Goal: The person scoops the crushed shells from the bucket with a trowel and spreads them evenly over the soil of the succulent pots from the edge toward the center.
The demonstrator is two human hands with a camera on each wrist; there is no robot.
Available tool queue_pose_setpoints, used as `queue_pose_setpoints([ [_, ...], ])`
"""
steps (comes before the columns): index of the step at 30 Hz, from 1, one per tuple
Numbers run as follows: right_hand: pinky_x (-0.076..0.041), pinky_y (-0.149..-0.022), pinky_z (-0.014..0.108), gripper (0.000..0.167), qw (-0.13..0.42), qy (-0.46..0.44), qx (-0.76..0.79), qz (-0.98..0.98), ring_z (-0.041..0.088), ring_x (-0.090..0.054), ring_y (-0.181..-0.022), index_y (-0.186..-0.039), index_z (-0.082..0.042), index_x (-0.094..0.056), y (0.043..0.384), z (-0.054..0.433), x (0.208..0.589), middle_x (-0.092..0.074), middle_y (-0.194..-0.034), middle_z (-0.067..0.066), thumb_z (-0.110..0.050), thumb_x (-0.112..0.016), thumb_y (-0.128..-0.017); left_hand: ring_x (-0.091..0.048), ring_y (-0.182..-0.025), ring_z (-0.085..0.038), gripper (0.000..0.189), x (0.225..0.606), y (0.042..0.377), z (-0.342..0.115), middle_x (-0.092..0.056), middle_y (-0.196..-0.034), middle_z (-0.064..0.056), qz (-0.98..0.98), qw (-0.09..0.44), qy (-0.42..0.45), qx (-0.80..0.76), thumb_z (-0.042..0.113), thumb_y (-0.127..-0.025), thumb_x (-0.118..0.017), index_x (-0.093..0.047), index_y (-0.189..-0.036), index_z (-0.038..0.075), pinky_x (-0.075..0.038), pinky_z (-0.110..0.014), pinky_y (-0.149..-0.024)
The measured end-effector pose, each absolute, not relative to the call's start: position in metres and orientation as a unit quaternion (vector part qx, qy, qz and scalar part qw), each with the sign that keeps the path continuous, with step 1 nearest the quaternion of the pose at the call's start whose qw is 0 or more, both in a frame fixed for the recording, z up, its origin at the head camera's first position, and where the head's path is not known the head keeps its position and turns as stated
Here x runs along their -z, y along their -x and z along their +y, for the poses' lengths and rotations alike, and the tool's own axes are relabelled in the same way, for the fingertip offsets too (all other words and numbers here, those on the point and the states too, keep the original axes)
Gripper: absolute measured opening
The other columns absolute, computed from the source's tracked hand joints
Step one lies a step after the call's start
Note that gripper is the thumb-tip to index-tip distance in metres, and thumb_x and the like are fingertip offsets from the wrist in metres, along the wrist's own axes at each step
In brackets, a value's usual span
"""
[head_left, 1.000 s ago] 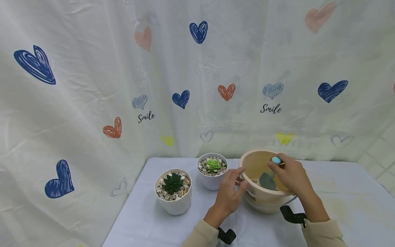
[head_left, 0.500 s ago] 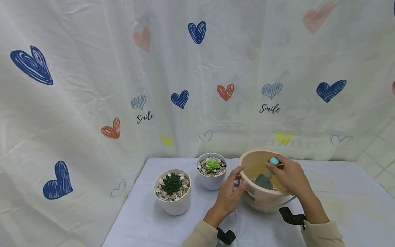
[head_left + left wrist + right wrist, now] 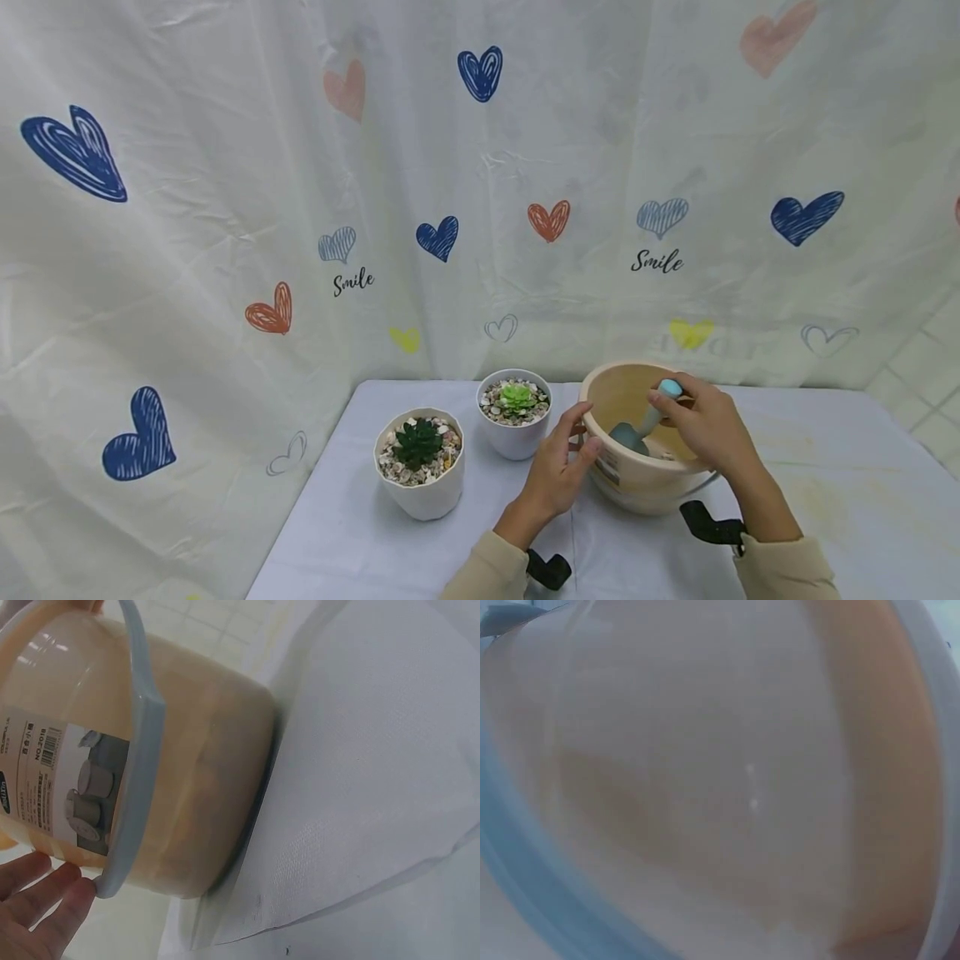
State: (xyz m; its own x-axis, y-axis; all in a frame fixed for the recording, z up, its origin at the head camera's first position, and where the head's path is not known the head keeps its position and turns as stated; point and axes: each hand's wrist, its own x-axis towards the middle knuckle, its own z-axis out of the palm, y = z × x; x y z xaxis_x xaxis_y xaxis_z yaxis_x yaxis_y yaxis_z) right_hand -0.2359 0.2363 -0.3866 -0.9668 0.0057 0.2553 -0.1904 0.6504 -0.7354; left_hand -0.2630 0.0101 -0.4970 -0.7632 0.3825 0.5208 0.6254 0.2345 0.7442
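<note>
A peach plastic bucket (image 3: 622, 383) stands on the table, its pale blue bail handle (image 3: 142, 750) hanging down the outside. My right hand (image 3: 712, 425) reaches over the right part of the rim and grips a small trowel by its handle (image 3: 670, 388), which has a turquoise end. The grey-green trowel blade (image 3: 627, 437) is low inside the bucket, close to some pebbles (image 3: 663, 455). On the left, my left hand (image 3: 555, 467) rests its fingers against the bucket's side and rim. In the left wrist view its fingers (image 3: 71, 904) lie nearly straight beside the label (image 3: 64, 780).
Left of the bucket are a white pot (image 3: 515, 437) with a bright green succulent (image 3: 517, 397) and another white pot (image 3: 423, 500) with a dark green succulent (image 3: 417, 442), both topped with pebbles. A white curtain (image 3: 480, 167) with hearts hangs behind the table (image 3: 337, 533).
The trowel blade has swung left across the inside of the bucket, and its handle leans more. My left hand keeps its place at the bucket's side.
</note>
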Motion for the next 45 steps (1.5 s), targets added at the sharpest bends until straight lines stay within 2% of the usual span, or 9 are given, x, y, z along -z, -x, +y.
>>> queue_pose_setpoints([
  [4,-0.062,-0.078,0.035,0.048,0.092,-0.05,-0.448,-0.888,0.037,-0.073,-0.105,-0.125,-0.001,-0.062,0.238,0.239,0.385,-0.066,-0.121,0.025,-0.044,-0.056,-0.105,-0.061,-0.128,-0.018,0.051,0.497,0.262,0.01,-0.057,-0.148,-0.013,-0.776,0.113,0.322,0.531,0.037,-0.109,-0.045,-0.035,-0.157,0.021,-0.055,-0.027,-0.094],
  [10,-0.062,-0.075,0.031,0.045,0.075,-0.033,-0.504,-0.86,0.011,-0.074,-0.087,-0.121,0.004,-0.06,0.241,0.243,0.382,-0.065,-0.115,0.022,-0.038,-0.055,-0.106,-0.06,-0.129,-0.017,0.052,0.496,0.261,0.009,-0.056,-0.149,-0.013,-0.777,0.111,0.323,0.528,0.037,-0.109,-0.045,-0.033,-0.158,0.022,-0.055,-0.028,-0.095],
  [15,-0.062,-0.074,0.029,0.047,0.098,-0.018,-0.549,-0.83,0.002,-0.071,-0.084,-0.127,0.01,-0.057,0.24,0.248,0.381,-0.068,-0.103,0.002,-0.033,-0.055,-0.107,-0.06,-0.129,-0.016,0.052,0.496,0.261,0.009,-0.056,-0.148,-0.013,-0.775,0.11,0.328,0.529,0.037,-0.11,-0.046,-0.033,-0.158,0.025,-0.054,-0.027,-0.095],
  [18,-0.062,-0.073,0.028,0.051,0.109,0.001,-0.567,-0.816,0.001,-0.071,-0.083,-0.133,0.011,-0.055,0.239,0.251,0.381,-0.066,-0.096,-0.011,-0.033,-0.054,-0.107,-0.06,-0.129,-0.016,0.052,0.496,0.262,0.009,-0.057,-0.148,-0.014,-0.775,0.109,0.328,0.529,0.037,-0.11,-0.046,-0.033,-0.158,0.024,-0.054,-0.027,-0.095],
  [21,-0.062,-0.073,0.027,0.054,0.114,0.023,-0.586,-0.802,0.001,-0.072,-0.081,-0.133,0.009,-0.055,0.239,0.255,0.381,-0.066,-0.091,-0.016,-0.037,-0.056,-0.105,-0.06,-0.128,-0.016,0.052,0.496,0.262,0.01,-0.057,-0.147,-0.014,-0.777,0.106,0.327,0.528,0.036,-0.11,-0.046,-0.033,-0.158,0.022,-0.054,-0.027,-0.095],
  [30,-0.061,-0.065,0.029,0.018,0.134,0.094,-0.744,-0.648,0.01,-0.075,-0.068,-0.098,-0.011,-0.065,0.237,0.27,0.38,-0.067,-0.084,-0.008,-0.029,-0.067,-0.099,-0.058,-0.129,-0.014,0.052,0.493,0.262,0.009,-0.055,-0.149,-0.002,-0.782,0.088,0.321,0.527,0.039,-0.109,-0.044,-0.031,-0.159,0.03,-0.053,-0.027,-0.097],
  [38,-0.062,-0.066,0.031,0.012,0.15,0.094,-0.804,-0.567,0.014,-0.077,-0.071,-0.093,-0.016,-0.071,0.233,0.277,0.38,-0.067,-0.088,-0.005,-0.026,-0.069,-0.097,-0.056,-0.131,-0.015,0.058,0.488,0.263,0.003,-0.053,-0.15,-0.002,-0.77,0.064,0.289,0.565,0.044,-0.107,-0.044,-0.023,-0.16,0.034,-0.052,-0.028,-0.1],
  [41,-0.062,-0.066,0.031,0.01,0.155,0.086,-0.822,-0.541,0.015,-0.077,-0.072,-0.095,-0.014,-0.071,0.231,0.28,0.381,-0.066,-0.089,-0.003,-0.024,-0.069,-0.097,-0.058,-0.13,-0.021,0.056,0.484,0.264,-0.001,-0.056,-0.148,-0.004,-0.761,0.086,0.272,0.582,0.041,-0.107,-0.045,-0.026,-0.159,0.035,-0.053,-0.031,-0.1],
  [45,-0.062,-0.067,0.033,0.013,0.158,0.073,-0.843,-0.509,0.017,-0.077,-0.074,-0.096,-0.01,-0.071,0.229,0.281,0.379,-0.066,-0.088,0.001,-0.023,-0.07,-0.097,-0.068,-0.115,-0.019,0.044,0.476,0.266,-0.009,-0.068,-0.132,-0.006,-0.751,0.177,0.251,0.584,0.032,-0.105,-0.051,-0.045,-0.148,0.03,-0.057,-0.029,-0.087],
])
